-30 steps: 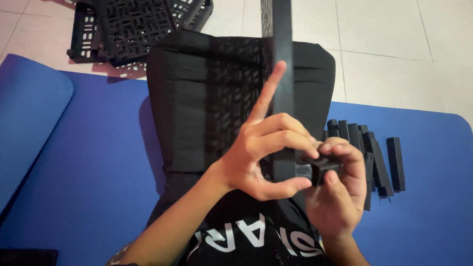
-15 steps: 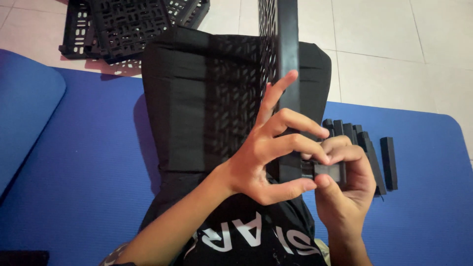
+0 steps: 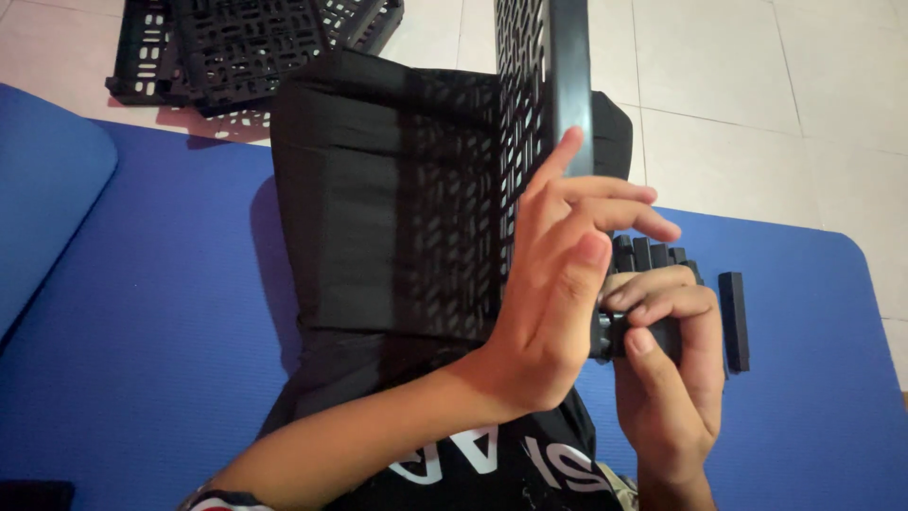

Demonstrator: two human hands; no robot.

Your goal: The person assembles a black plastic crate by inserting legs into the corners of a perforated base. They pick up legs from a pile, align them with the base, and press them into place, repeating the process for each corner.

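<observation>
Your left hand (image 3: 558, 293) is spread open, palm flat against the edge of a tall black perforated panel (image 3: 530, 104), fingers fanned and gripping nothing; the index finger lies up along the panel's solid side rail. Your right hand (image 3: 662, 350) is curled tight round a small black plastic connector piece (image 3: 610, 333) at the panel's lower edge, thumb up, fingers wrapped over the top. The panel stands upright btwn your hands, over your lap: matte black plastic, a grid of short slot-shaped cut-outs across its face w/ a smooth plain rail at the right side. How the connector meets the panel is hidden behind your left palm, so can't tell if it is seated. Just behind your right hand, a row of more black connector pieces (image 3: 653, 254) lies on the blue mat (image 3: 142, 360), and a single black bar (image 3: 733, 320) lies apart from them, just to the right. Black fabric (image 3: 359, 208) covers your legs under the panel. At top left, on the tiled floor (image 3: 757, 76), sits a stack of similar black slotted panels (image 3: 246, 47), well apart from your hands.
</observation>
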